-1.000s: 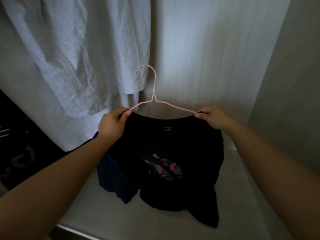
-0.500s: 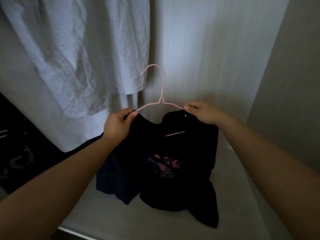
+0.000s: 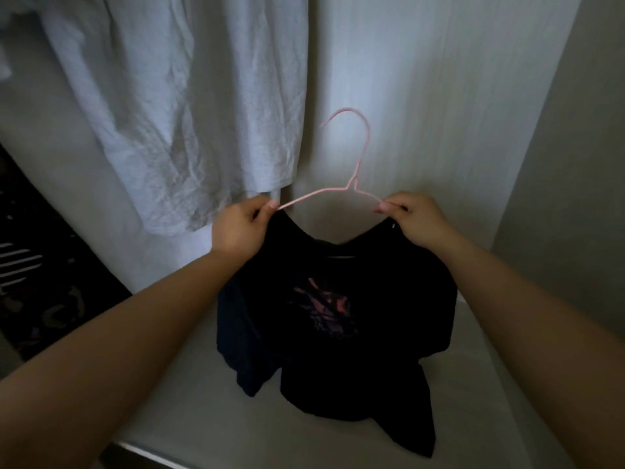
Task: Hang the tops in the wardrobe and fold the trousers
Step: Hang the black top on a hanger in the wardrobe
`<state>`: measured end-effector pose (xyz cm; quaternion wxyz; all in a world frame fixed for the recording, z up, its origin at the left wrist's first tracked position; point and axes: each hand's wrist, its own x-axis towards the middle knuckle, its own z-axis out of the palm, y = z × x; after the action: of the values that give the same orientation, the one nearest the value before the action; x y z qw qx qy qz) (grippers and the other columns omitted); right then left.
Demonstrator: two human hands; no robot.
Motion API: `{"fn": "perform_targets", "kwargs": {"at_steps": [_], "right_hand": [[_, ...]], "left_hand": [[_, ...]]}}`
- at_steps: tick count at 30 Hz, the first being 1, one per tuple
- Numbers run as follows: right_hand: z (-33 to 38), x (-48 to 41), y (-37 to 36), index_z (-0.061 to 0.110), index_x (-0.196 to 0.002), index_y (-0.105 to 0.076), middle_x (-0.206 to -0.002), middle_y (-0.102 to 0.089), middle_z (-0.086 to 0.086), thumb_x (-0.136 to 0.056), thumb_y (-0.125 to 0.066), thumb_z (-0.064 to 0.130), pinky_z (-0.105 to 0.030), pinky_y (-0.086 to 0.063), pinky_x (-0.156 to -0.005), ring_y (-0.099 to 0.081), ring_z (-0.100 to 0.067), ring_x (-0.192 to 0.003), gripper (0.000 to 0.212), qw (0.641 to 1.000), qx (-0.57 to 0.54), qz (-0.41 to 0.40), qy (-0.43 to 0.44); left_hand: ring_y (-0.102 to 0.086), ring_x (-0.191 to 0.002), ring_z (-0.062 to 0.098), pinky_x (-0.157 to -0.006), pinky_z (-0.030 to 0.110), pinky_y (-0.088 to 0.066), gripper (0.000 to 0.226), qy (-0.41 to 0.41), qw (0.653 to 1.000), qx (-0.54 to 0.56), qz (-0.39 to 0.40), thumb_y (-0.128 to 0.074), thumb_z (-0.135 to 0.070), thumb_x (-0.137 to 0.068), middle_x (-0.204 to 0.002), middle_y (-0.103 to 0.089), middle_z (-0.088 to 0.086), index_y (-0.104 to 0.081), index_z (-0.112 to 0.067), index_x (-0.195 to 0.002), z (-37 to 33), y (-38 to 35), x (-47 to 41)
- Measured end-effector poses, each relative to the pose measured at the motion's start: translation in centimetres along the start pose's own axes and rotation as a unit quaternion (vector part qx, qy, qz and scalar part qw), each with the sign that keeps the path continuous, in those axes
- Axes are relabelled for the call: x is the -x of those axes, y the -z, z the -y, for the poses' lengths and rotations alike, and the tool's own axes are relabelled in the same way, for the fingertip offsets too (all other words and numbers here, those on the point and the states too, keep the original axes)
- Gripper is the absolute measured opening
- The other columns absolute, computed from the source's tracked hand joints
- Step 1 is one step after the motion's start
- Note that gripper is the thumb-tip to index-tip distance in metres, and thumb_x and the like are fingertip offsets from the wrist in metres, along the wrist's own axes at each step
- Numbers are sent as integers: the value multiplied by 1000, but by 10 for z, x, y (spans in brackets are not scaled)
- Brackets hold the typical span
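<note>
Pinching the black T-shirt by its shoulders onto the pink wire hanger, left hand at 9 o'clock of the collar, right hand at 3. Shirt sits mid-frame, hem bunched on the wardrobe shelf at 6. If one pinch slips while lifting, that shoulder probably slides off the wire.

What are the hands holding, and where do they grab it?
The left hand and right hand pinch the black T-shirt at its shoulders, on the pink hanger.
</note>
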<state>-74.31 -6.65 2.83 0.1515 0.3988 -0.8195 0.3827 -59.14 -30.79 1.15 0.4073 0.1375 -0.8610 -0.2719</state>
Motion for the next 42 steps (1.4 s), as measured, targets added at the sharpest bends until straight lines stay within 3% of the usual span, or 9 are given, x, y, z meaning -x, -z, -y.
{"fn": "perform_targets", "kwargs": {"at_steps": [5, 11, 16, 20, 27, 30, 34, 39, 42], "right_hand": [[15, -11, 4, 10, -90, -73, -89, -69, -6, -94, -53, 10, -32, -45, -86, -64, -24, -91, 20, 999, -27, -35, 9], [30, -14, 38, 13, -83, -74, -80, -70, -10, -90, -60, 27, -25, -42, -67, -62, -24, -78, 20, 997, 29, -68, -3], [61, -24, 97, 15, -84, -72, -83, -68, -5, -91, -58, 34, -15, -40, -63, -58, -8, -73, 23, 997, -25, 29, -64], [81, -34, 148, 13, -82, -73, -83, -71, -6, -88, -62, 33, -21, -45, -66, -64, -17, -74, 24, 993, -15, 65, -100], [126, -57, 188, 5, -81, -70, -70, -64, -4, -91, -60, 28, -24, -45, -60, -57, -15, -60, 26, 991, -55, -37, -113], [138, -70, 205, 5, -86, -70, -84, -67, -9, -89, -62, 27, -29, -48, -73, -61, -22, -71, 24, 984, -70, -74, -144], [158, -89, 217, -1, -114, -61, -114, -62, -16, -88, -64, 28, -37, -47, -92, -60, -33, -103, 39, 966, -89, -121, -212], [186, -109, 197, -3, -120, -55, -123, -58, -18, -91, -59, 14, -44, -44, -100, -57, -34, -111, 34, 958, -130, -132, -219], [205, -119, 187, -6, -120, -52, -127, -54, -19, -95, -49, 6, -37, -43, -100, -52, -33, -117, 28, 955, -149, -152, -208]], "left_hand": [[-60, -76, 18, -66, 30, -44, 27, -55, 998, -21, 20, -48, -39, -97, -79, -64, -4, -67, -26, -111, -15, 5, -9], [-63, -83, 21, -73, 34, -48, 24, -39, 999, -8, -6, -49, -37, -97, -87, -69, 3, -68, -24, -105, -13, 27, -33], [-63, -90, 24, -81, 36, -48, 23, -30, 997, 52, -55, -51, -31, -97, -93, -69, 7, -69, -17, -103, -32, 48, -63], [-62, -94, 22, -82, 29, -44, 21, -25, 993, 69, -88, -52, -30, -96, -96, -68, 2, -69, -19, -102, -50, 71, -94], [-60, -105, 22, -92, 32, -45, 23, -18, 991, 76, -106, -51, -36, -96, -109, -68, 0, -68, -29, -110, -96, 95, -134], [-53, -121, 21, -105, 36, -38, 38, -35, 993, 55, -102, -56, -27, -94, -129, -60, -4, -53, -31, -131, -122, 106, -148], [-43, -130, 19, -101, 26, -32, 58, -37, 998, 55, -20, -64, -30, -88, -142, -46, -5, -40, -31, -141, -167, 113, -148], [-45, -118, 5, -92, 16, -29, 73, -64, 964, 87, 241, -73, -42, -78, -132, -49, -13, -40, -27, -142, -226, 121, -106], [-39, -128, 4, -106, 19, -28, 96, -79, 932, 16, 354, -73, -56, -71, -144, -41, -11, -27, -22, -148, -236, 106, -78]]}}
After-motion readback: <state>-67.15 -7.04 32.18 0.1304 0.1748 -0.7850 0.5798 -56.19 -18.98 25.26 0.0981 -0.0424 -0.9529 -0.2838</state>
